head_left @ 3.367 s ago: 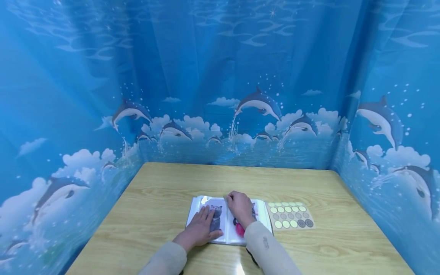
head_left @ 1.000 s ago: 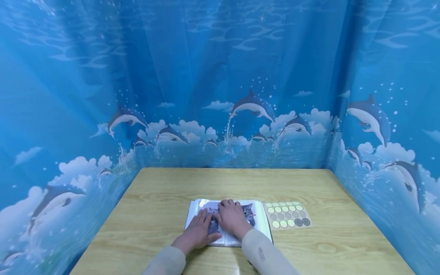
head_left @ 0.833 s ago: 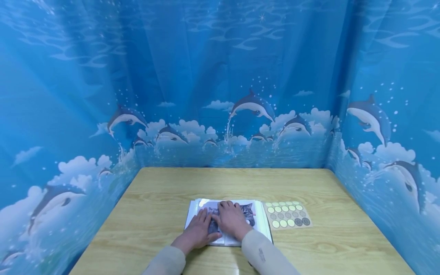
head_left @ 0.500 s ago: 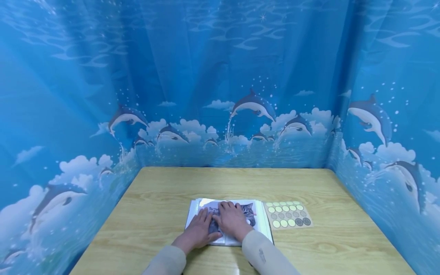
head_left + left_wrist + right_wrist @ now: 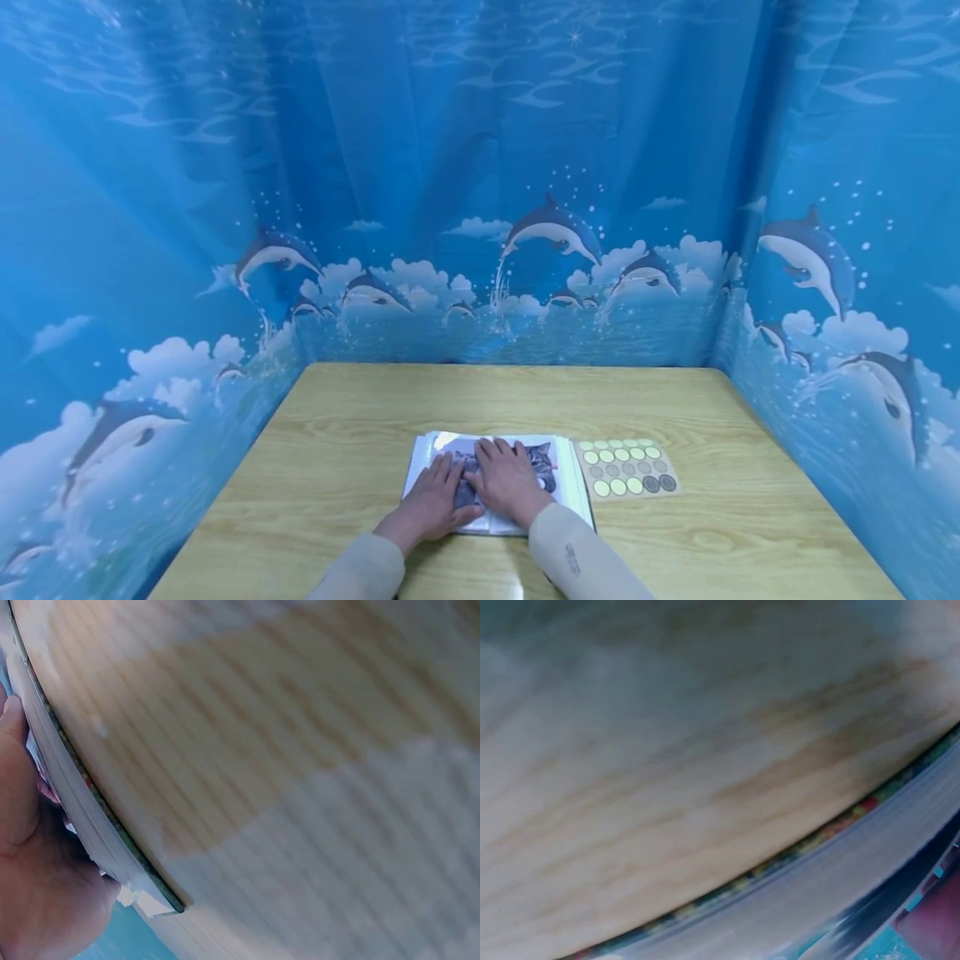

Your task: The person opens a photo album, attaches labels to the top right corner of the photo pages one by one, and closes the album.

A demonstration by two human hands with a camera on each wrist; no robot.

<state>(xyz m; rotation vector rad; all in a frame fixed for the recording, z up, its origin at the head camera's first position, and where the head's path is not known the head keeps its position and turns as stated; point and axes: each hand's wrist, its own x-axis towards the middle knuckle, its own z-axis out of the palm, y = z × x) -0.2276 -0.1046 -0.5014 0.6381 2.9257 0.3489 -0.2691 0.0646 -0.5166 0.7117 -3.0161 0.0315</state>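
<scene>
A photo album (image 5: pixel 577 496) lies spread on the table with cat pictures on both pages. My left hand (image 5: pixel 431 504) rests on the left page, fingers straight over a grey kitten picture (image 5: pixel 466 493). Across the centre fold lies my right hand (image 5: pixel 506 479), palm down with fingers extended, pressing the pages. A cat's head on the right-hand picture (image 5: pixel 542 467) shows beside it; my hand and wrist hide the remainder. In the left wrist view, my left hand (image 5: pixel 37 885) sits above the thick page stack (image 5: pixel 86 814). The right wrist view shows the album's patterned cover edge (image 5: pixel 780 862).
Just right of the album lies a beige sheet (image 5: pixel 611 472) of round stickers, pale yellow and grey. The wood-grain table (image 5: pixel 360 400) ends at a blue dolphin-print curtain (image 5: pixel 480 208) behind and at both sides.
My right hand, earlier with fingers bent at the top of the fold, has come down flat over the album's middle. It stays still through the last second. My left hand keeps its place.
</scene>
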